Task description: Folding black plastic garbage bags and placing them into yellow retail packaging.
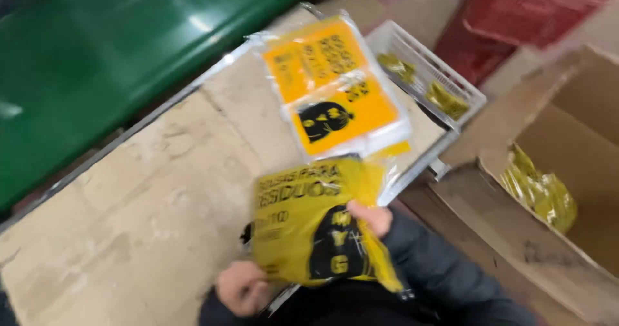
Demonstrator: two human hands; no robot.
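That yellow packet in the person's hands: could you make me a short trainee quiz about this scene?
1. True or false: both hands grip the yellow packet.
2. Where does the orange stack lie? A) on the cardboard-covered table B) in the red crate
3. What holds the loose yellow bags on the right?

Key: 1 true, left hand at the lower corner, right hand at the side edge. 2 A. 3 the cardboard box.
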